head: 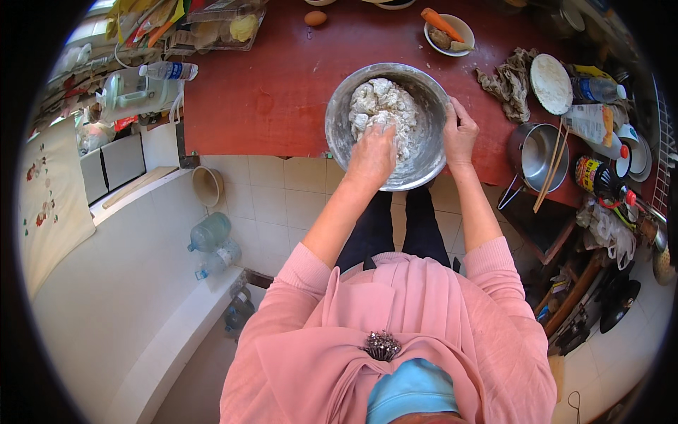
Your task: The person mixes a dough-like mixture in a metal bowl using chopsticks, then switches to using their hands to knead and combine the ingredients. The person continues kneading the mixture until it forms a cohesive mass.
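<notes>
A round metal bowl [435,153] stands at the near edge of the red table, its near rim reaching past the edge. Inside lies a rough, floury mass of dough [382,95], with loose flour and smears on the bowl's wall. My left hand [372,153] is in the bowl, its bunched fingers pressed into the near part of the dough; the fingertips are partly hidden. At the bowl's right rim, my right hand [460,130] grips the wall, thumb and fingers on either side of the rim.
On the red table [254,106] lie an egg [315,18], a bowl with a carrot [440,25], and a crumpled cloth [511,87]. Rightward are a plate of flour [551,84], a saucepan [539,153] with chopsticks [551,168] across it, and a sauce bottle [596,177]. A plastic bottle [164,71] lies left.
</notes>
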The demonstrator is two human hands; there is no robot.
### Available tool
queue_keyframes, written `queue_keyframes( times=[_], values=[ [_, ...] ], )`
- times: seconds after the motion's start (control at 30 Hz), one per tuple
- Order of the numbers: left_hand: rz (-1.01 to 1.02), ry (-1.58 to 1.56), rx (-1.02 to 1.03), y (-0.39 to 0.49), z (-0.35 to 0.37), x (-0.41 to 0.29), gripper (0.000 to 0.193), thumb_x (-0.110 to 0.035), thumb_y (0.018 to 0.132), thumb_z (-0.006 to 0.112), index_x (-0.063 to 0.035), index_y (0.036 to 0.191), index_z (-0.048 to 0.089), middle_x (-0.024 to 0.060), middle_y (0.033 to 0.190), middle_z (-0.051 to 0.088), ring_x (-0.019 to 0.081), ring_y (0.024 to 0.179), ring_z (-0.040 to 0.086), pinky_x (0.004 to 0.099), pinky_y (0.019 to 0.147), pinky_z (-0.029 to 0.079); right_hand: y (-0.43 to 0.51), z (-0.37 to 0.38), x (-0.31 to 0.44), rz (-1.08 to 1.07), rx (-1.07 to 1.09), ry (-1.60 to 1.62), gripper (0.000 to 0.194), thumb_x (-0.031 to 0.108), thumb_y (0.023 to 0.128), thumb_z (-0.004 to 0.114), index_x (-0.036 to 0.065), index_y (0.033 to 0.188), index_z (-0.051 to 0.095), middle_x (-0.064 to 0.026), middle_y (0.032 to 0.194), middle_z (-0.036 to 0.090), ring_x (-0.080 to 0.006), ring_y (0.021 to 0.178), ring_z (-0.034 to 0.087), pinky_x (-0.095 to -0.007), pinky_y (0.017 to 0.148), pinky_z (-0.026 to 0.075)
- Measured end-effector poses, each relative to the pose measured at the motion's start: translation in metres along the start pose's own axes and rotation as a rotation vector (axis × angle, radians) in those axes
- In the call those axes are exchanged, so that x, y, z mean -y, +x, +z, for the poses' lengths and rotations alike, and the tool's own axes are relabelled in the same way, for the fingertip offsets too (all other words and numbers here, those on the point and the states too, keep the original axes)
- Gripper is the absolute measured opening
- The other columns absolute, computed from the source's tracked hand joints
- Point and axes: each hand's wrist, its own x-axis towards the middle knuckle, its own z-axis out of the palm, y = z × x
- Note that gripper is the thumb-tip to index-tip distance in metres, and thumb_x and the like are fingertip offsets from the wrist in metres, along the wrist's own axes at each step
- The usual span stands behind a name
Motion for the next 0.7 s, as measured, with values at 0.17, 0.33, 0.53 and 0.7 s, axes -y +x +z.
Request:
queue_keyframes(
  times=[0.17, 0.33, 0.53, 0.7],
  values=[
    [0.042, 0.12, -0.158, 0.037, -0.001, 0.022, 0.053, -0.022, 0.085, 0.066, -0.0024, 0.132, 0.05, 0.0227, 0.119, 0.057, 0.0385, 0.11, 0.054, 0.0464, 0.094, 0.044, 0.0, 0.001, -0.008, -0.013, -0.013, -0.05, 0.023, 0.01, 0.094, 0.059, -0.004, 0.111, 0.066, -0.0135, 0.101, 0.072, -0.0157, 0.092, 0.067, -0.0289, 0.081, 0.051],
    [-0.011, 0.101, -0.158, 0.08, 0.02, 0.042, 0.068, -0.028, 0.078, 0.074, -0.0028, 0.134, 0.047, 0.0185, 0.122, 0.055, 0.036, 0.119, 0.048, 0.0559, 0.098, 0.037, -0.001, 0.002, -0.007, -0.039, -0.028, -0.034, 0.023, 0.01, 0.093, 0.059, -0.004, 0.11, 0.067, -0.0139, 0.101, 0.072, -0.0158, 0.092, 0.067, -0.0288, 0.081, 0.051],
    [0.224, 0.07, 0.075, 0.026, 0.011, 0.032, 0.06, -0.024, 0.077, 0.072, -0.0077, 0.131, 0.052, 0.0163, 0.123, 0.053, 0.0333, 0.116, 0.05, 0.0566, 0.099, 0.035, 0.001, 0.002, -0.004, 0.033, -0.037, -0.021, 0.023, 0.01, 0.093, 0.06, -0.004, 0.109, 0.067, -0.0121, 0.099, 0.073, -0.0147, 0.09, 0.067, -0.0281, 0.081, 0.05],
    [0.214, 0.185, 0.114, -0.01, 0.041, 0.041, 0.044, -0.023, 0.089, 0.061, -0.0059, 0.129, 0.053, 0.0179, 0.116, 0.055, 0.0341, 0.112, 0.05, 0.0458, 0.096, 0.037, 0.0, 0.004, -0.009, 0.018, -0.046, 0.013, 0.022, 0.01, 0.093, 0.06, -0.004, 0.109, 0.068, -0.0099, 0.098, 0.073, -0.0139, 0.09, 0.066, -0.0277, 0.081, 0.05]
  ],
)
